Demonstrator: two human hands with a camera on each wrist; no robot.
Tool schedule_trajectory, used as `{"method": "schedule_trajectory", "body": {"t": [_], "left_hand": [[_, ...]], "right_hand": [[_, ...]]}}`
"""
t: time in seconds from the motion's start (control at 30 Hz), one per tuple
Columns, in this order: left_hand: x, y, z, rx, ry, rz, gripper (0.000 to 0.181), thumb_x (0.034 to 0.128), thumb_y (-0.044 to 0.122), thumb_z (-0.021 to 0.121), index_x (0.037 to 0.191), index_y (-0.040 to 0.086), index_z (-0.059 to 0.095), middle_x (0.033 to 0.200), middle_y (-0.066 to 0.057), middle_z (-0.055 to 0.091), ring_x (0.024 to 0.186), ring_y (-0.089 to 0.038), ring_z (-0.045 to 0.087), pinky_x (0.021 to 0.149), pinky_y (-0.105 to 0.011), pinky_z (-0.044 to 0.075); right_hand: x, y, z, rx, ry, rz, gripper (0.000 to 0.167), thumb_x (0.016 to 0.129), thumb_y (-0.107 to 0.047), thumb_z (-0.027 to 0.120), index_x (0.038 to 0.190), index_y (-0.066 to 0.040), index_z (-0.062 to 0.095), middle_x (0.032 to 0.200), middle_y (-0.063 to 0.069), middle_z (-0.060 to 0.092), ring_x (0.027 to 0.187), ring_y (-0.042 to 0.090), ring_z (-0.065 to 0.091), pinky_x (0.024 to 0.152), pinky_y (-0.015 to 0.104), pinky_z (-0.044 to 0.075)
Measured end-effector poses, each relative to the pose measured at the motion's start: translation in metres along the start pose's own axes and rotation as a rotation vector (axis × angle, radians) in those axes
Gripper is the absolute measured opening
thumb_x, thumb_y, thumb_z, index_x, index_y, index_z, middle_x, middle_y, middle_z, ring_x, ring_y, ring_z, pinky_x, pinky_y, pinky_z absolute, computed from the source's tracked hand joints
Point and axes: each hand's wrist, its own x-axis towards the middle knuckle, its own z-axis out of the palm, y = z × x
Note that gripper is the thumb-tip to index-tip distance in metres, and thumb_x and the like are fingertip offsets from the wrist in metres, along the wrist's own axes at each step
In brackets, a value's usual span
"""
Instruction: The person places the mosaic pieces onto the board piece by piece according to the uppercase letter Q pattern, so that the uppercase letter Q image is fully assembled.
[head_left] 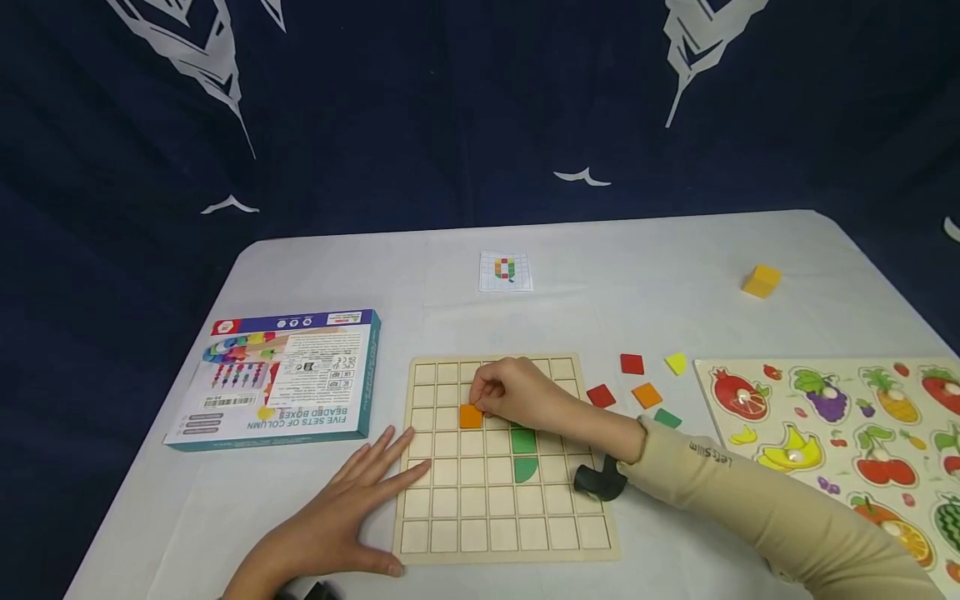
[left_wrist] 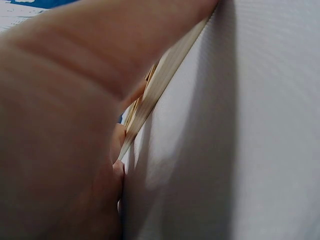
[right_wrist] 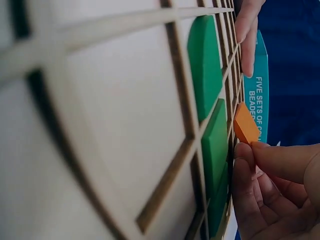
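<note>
A wooden grid board lies on the white table. Thumb and fingertips of my right hand pinch an orange square at its right edge, over a cell left of the board's middle; the right wrist view shows the orange piece tilted against the grid. Green pieces sit in the grid below the right forearm: a square and a rounded one. My left hand is spread flat, its fingertips and thumb touching the board's left edge. Part of the board's top rows is hidden by the right hand.
Right of the board lie loose red, orange, yellow and green pieces. A boxed set is at left, a pattern card behind, yellow blocks back right, and a fruit puzzle board at right.
</note>
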Motion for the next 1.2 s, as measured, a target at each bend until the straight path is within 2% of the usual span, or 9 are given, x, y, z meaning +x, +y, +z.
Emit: {"method": "schedule_trajectory", "body": {"t": [0.37,0.53,0.67,0.87,1.0,1.2], "left_hand": [[-0.001,0.000,0.001,0.009,0.005,0.010,0.101,0.0620,0.061,0.073,0.147,0.025,0.033,0.156,-0.004,0.010,0.140,-0.028,-0.001,0.105,-0.021,-0.011],[-0.001,-0.001,0.001,0.002,0.009,0.021,0.100,0.0628,0.060,0.073,0.147,0.024,0.032,0.156,-0.005,0.010,0.140,-0.029,-0.001,0.105,-0.022,-0.010],[0.000,-0.001,0.002,-0.007,0.009,0.028,0.100,0.0624,0.059,0.073,0.147,0.024,0.033,0.156,-0.005,0.010,0.140,-0.030,0.000,0.106,-0.021,-0.010],[0.000,-0.001,0.001,-0.010,0.003,0.023,0.102,0.0611,0.059,0.074,0.147,0.024,0.033,0.156,-0.004,0.010,0.140,-0.030,0.000,0.106,-0.021,-0.010],[-0.001,-0.001,0.000,-0.008,-0.002,0.014,0.101,0.0613,0.060,0.073,0.147,0.025,0.032,0.156,-0.003,0.010,0.140,-0.028,-0.001,0.106,-0.021,-0.010],[-0.001,-0.001,0.000,-0.007,0.002,0.014,0.103,0.0604,0.059,0.074,0.147,0.024,0.032,0.156,-0.004,0.009,0.140,-0.029,-0.001,0.106,-0.021,-0.010]], "right_hand": [[0.002,-0.001,-0.002,-0.052,-0.013,0.016,0.014,0.079,0.002,0.071,0.073,-0.009,0.067,0.068,-0.009,0.060,0.061,0.006,0.051,0.059,0.022,0.047],[-0.003,0.000,-0.011,-0.032,-0.004,0.033,0.006,0.082,-0.003,0.070,0.080,-0.009,0.071,0.076,-0.007,0.065,0.067,0.007,0.054,0.063,0.024,0.048],[-0.016,0.011,-0.034,0.030,0.026,0.098,0.007,0.085,-0.005,0.067,0.090,-0.006,0.072,0.087,-0.003,0.067,0.074,0.012,0.057,0.067,0.026,0.049],[-0.054,0.036,-0.087,0.110,0.122,0.311,0.018,0.089,-0.010,0.064,0.101,0.002,0.068,0.097,0.009,0.066,0.081,0.020,0.059,0.071,0.029,0.051],[-0.078,0.048,-0.116,0.044,0.173,0.430,0.024,0.091,-0.016,0.062,0.107,0.002,0.066,0.105,0.012,0.064,0.086,0.023,0.058,0.074,0.029,0.050],[-0.095,0.063,-0.133,-0.066,0.165,0.477,0.025,0.088,-0.011,0.064,0.109,0.003,0.066,0.105,0.013,0.065,0.090,0.024,0.057,0.075,0.022,0.049]]}}
